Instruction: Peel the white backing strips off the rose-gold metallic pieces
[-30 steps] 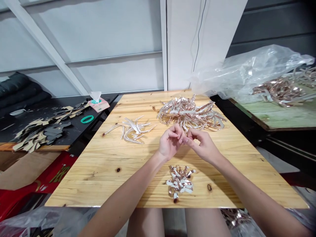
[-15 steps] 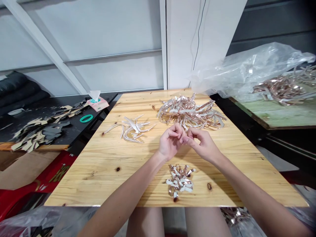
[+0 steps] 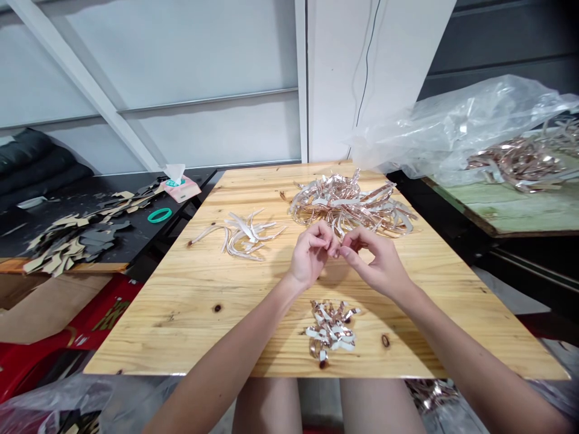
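Observation:
My left hand (image 3: 312, 253) and my right hand (image 3: 371, 258) are raised over the middle of the wooden table, fingertips close together. Both are closed in a pinch; whatever lies between the fingers is too small or hidden to name. Just beyond them spreads a large tangled pile of shiny rose-gold and white strips (image 3: 348, 205). Closer to my body, below the hands, lies a small heap of short curled rose-gold and white pieces (image 3: 332, 328). Left of my left hand is a loose bunch of thin whitish strips (image 3: 246, 235).
The wooden table (image 3: 181, 325) ends just above my legs. On a black table at the left are dark and beige scraps (image 3: 76, 238), a green ring (image 3: 160, 215) and a pink tissue pack (image 3: 182, 190). At right, a clear plastic bag (image 3: 452, 132) partly covers more shiny strips (image 3: 520, 163).
The fingertips of my right hand have moved slightly right, away from those of my left hand. The piles on the table look the same.

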The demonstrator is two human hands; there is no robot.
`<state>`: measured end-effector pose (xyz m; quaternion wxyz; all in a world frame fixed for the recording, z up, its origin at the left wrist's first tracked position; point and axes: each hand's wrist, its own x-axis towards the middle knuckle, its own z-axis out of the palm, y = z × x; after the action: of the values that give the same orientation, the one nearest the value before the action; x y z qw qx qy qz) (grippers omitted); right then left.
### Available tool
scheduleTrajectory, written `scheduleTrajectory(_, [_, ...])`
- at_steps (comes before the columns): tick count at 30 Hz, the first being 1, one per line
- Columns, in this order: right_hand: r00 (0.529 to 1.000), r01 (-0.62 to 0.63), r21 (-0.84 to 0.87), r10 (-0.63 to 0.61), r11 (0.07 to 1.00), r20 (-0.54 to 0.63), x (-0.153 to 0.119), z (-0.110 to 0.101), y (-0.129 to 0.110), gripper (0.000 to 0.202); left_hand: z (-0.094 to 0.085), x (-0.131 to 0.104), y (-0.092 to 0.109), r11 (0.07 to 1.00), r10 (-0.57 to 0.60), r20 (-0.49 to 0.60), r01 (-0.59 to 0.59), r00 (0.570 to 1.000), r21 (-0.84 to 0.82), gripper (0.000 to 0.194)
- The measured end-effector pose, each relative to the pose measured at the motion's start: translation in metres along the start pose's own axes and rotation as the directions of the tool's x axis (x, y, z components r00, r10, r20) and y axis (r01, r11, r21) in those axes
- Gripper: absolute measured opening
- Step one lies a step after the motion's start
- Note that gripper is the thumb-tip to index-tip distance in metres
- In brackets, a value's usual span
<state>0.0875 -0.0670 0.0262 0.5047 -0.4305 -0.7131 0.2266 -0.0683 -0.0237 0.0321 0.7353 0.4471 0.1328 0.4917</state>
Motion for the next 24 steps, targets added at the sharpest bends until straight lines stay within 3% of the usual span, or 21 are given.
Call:
scheduleTrajectory(7, [0.999, 0.041, -0.1, -0.044, 0.994, -0.019, 0.001, -0.002, -0.005, 0.007, -0.009, 0.001, -0.003, 0.966, 0.103, 0.02, -0.105, 0.995, 0.235, 0.009])
scheduleTrajectory(16, [0.994, 0.102, -0.183, -0.108, 0.978, -0.025, 0.0, -0.004, -0.005, 0.007, -0.013, 0.001, -0.002, 0.945, 0.121, 0.073, -0.138, 0.99, 0.296, 0.009])
scheduleTrajectory(24, [0.986, 0.156, -0.274, -0.167, 0.949, -0.018, -0.002, -0.004, -0.003, 0.012, -0.014, 0.0, -0.002, 0.89, 0.177, 0.046, -0.18, 0.983, 0.42, 0.011])
